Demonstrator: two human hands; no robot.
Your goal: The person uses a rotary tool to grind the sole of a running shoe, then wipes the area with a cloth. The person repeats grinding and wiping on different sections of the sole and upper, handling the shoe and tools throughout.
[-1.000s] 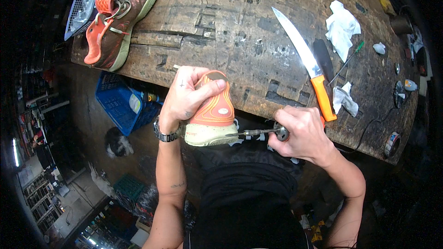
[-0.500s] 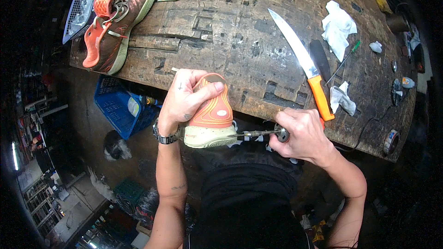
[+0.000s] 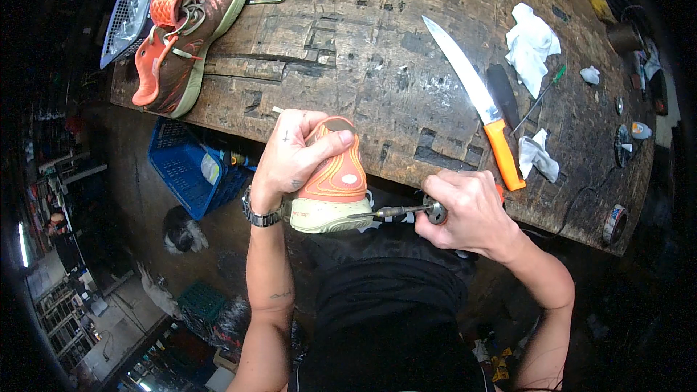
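The left hand (image 3: 294, 152) clamps an orange fabric shoe (image 3: 335, 174) by its heel, pale sole (image 3: 319, 218) below the thumb; the right hand (image 3: 468, 210) curls its fingers around a slim grey metal tool (image 3: 396, 212), tip touching the sole left of them.

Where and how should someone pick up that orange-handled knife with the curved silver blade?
Probably by its long orange handle, coming from the near edge of the worn wooden workbench: the handle points that way, while the long, curved silver blade points away, so this approach should keep clear of it.
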